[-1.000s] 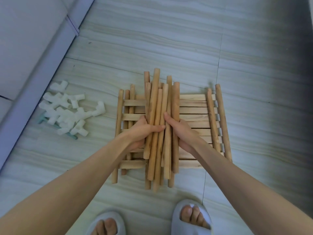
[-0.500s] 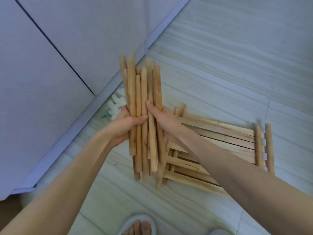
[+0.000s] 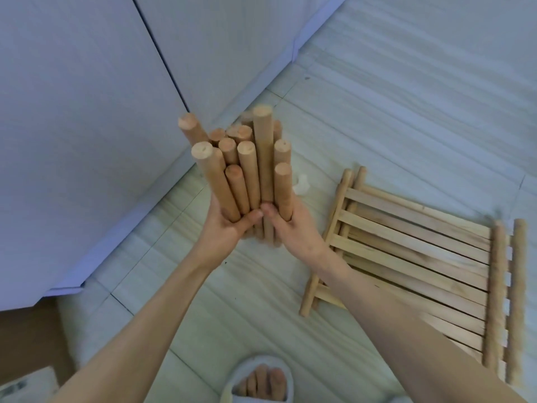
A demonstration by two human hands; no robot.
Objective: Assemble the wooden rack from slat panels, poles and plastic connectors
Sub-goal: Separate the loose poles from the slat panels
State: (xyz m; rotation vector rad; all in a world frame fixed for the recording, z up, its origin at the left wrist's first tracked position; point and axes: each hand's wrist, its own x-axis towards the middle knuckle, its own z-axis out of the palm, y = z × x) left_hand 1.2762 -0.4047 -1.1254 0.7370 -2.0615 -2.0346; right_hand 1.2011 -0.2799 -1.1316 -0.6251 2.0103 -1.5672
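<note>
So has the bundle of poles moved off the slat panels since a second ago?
Yes. The bundle of poles, gripped by both hands, now stands on end left of the slat panels, no longer lying across them.

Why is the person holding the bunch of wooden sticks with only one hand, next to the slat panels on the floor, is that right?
Not quite: both hands hold it. In the head view the left hand and right hand together grip the bunch of wooden sticks, beside the slat panels on the floor.
</note>
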